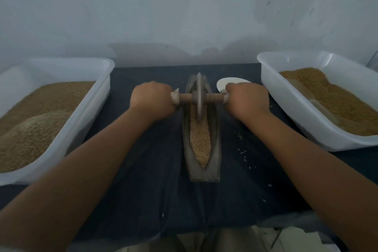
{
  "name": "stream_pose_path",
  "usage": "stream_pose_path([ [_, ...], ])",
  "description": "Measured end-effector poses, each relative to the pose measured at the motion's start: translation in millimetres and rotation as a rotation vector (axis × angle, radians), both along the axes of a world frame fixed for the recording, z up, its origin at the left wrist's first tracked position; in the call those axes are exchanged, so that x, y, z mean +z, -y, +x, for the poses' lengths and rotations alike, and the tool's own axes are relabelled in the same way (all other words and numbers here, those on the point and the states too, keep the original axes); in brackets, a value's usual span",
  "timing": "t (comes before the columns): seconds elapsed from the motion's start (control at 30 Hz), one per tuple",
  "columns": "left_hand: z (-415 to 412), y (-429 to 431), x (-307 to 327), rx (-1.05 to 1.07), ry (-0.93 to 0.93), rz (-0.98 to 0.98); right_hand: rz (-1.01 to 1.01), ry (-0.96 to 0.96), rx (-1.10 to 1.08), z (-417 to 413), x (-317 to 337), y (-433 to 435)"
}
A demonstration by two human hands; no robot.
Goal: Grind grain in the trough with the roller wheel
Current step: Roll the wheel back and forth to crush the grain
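Dark cloth (143, 170), creased, spread over the work surface from the near edge to the wall. Boat-shaped trough (215, 149), set lengthwise at centre on the cloth, blunt near end toward the person. Grain (200, 141), tan, filling the trough's groove from its near tip up to the wheel. Loose kernels (243, 152), few, scattered on the cloth just right of the trough. Roller wheel (198, 96), thin disc standing upright on edge in the groove, toward the far end of the trough, rim down in the grain. Wooden axle (185, 98), passing through the disc, level, crosswise above the trough. Left hand (152, 98), back up, fingers curled tight round the axle's left end. Right hand (247, 98), back up, fingers wrapped likewise round the right end. White plate (227, 83), partly hidden behind the right hand, beside the trough's far end. Left tub (98, 96), white plastic, holding brown grain with a paler mound at its near side. Right tub (286, 104), white plastic, holding brown grain. Pale wall (184, 6), scuffed at upper right.
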State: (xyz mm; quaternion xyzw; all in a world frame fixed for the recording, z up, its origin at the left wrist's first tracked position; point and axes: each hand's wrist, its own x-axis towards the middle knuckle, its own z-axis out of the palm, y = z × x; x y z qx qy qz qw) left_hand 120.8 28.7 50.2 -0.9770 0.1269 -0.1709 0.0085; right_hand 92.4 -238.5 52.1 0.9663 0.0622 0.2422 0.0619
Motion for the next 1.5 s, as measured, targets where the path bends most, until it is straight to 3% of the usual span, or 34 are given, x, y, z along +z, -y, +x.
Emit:
stream_pose_path([
  [0.13, -44, -14, -16, -0.023, 0.014, -0.021, -0.005, 0.006, 0.095, -31, -2, 7],
  [0.33, -86, -34, -25, -0.207, 0.226, 0.068, -0.004, 0.032, 0.088, -80, -25, 18],
  [0.43, -44, -18, -15, -0.142, 0.171, 0.136, 0.063, -0.009, 0.021, -48, -32, 18],
  [0.53, -1, -4, -1, -0.043, 0.042, 0.086, 0.081, 0.006, 0.003, -7, -23, 10],
  [0.7, -25, -10, -9, -0.009, -0.003, 0.042, 0.053, -0.003, 0.074, -16, -7, 10],
  [0.87, -77, -35, -18, -0.232, 0.246, 0.112, 0.043, 0.019, 0.091, -79, -27, 20],
  [1.13, 2, -3, 0, -0.002, -0.047, 0.008, 0.045, -0.001, 0.033, 3, 1, 1],
  [1.37, -77, -39, -20, -0.143, -0.168, 0.022, -0.003, -0.154, 0.191, -62, 0, 21],
  [1.5, -66, -34, -21, -0.103, -0.198, 0.023, -0.003, -0.209, 0.165, -42, 0, 17],
])
